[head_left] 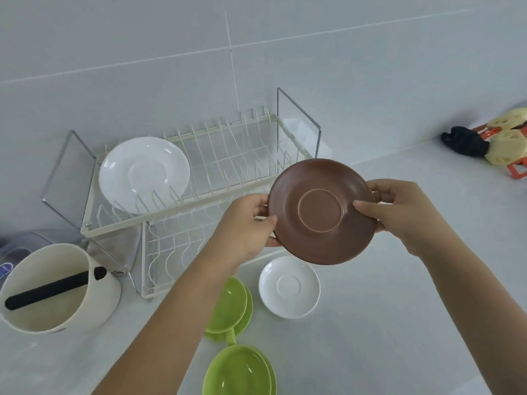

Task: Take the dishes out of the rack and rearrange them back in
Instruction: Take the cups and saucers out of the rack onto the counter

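Far left of the hands, a cream pot with a black handle on the bench; up-left of the left hand, a white plate upright in the two-tier dish rack. Between both hands, gripped at opposite rims, a brown saucer, underside toward the camera, right hand clamped too. Below the hands on the bench, green dishes and a white saucer.

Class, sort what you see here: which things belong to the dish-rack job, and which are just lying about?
Belongs to the job:
dish rack
brown saucer, held by the left hand and right hand
white plate in the rack
white saucer
green dishes

Lying about:
cream tub with a black-handled tool
toy
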